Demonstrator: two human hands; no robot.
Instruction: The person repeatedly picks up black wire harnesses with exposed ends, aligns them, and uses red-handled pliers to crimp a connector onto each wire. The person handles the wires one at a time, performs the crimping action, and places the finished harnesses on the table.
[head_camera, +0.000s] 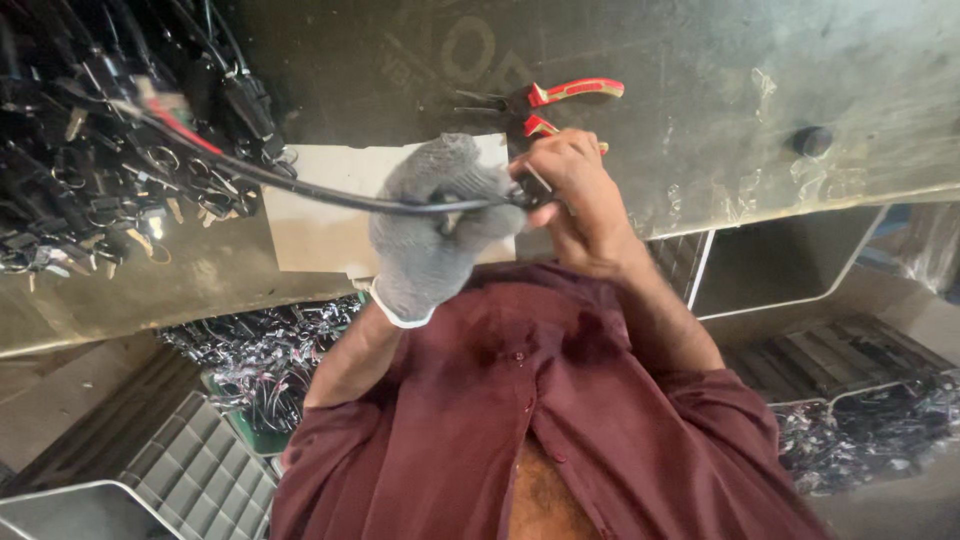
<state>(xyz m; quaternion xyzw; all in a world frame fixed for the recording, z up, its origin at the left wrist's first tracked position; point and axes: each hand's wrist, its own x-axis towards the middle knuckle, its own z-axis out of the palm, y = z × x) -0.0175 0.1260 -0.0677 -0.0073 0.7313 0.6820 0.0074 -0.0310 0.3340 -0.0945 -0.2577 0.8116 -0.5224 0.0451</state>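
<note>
Grey knit glove on our left hand (435, 225), fingers clenched round a black cable (330, 195) above the metal bench (720, 110). Bare right hand (580, 195) pinches its end tight. Red-handled pliers (560, 105) lie untouched; big tangle of cables (110, 140) left, so early going, we judge.

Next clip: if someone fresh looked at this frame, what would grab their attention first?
Mid-frame, two hands meet over a pale card sheet on the worn metal table: a grey knit-gloved hand and a bare hand, both closed on a black cable. The cable runs to a dark heap of wired parts at the upper left corner. Red-handled pliers lie just beyond the hands.
</note>
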